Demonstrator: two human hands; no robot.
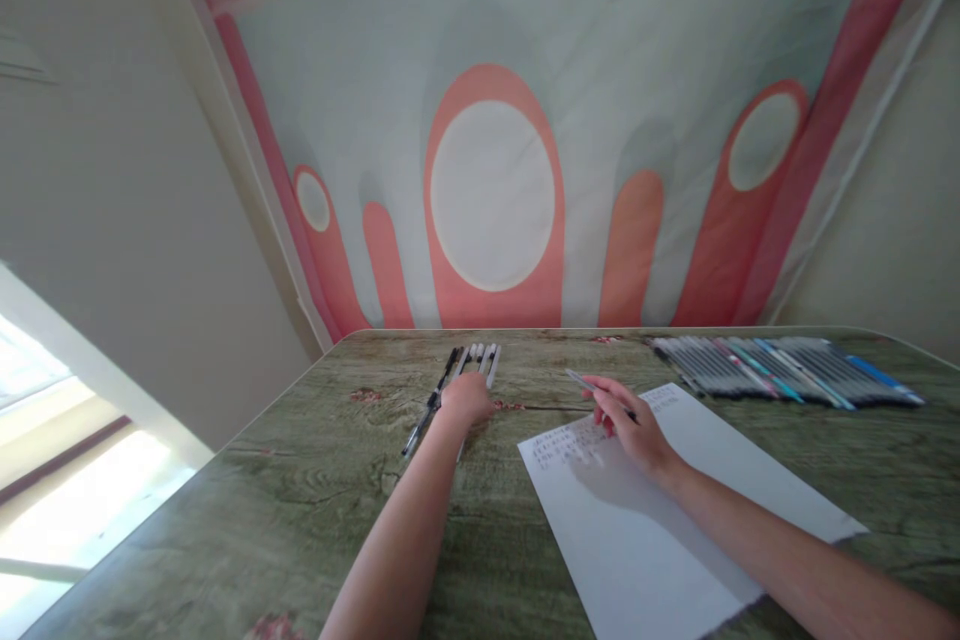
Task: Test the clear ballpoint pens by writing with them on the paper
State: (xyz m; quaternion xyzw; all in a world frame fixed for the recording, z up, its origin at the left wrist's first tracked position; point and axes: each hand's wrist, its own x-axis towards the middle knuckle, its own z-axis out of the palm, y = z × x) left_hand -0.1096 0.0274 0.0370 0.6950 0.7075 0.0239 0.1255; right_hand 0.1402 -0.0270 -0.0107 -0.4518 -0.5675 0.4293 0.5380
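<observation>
My left hand (466, 400) is closed, its fingers curled down over a small row of pens on the table. The hand covers the middle of the row, so I cannot make out what its fingers grip. Black pens (422, 425) lie along its left side, and white-ended pens (480, 353) stick out beyond it. Over the top of a white sheet of paper (637, 530), my right hand (630, 425) is shut on a slim pen (579, 379). One end of that pen points up and left. Small handwriting (559, 445) fills the upper part of the sheet.
Many pens (787, 370), mostly grey with a few pink, teal and blue ones, lie side by side at the back right of the wood-patterned table (300, 510). Behind the table's far edge hangs a backdrop (491, 190) with pink and white shapes. Bright light enters at lower left.
</observation>
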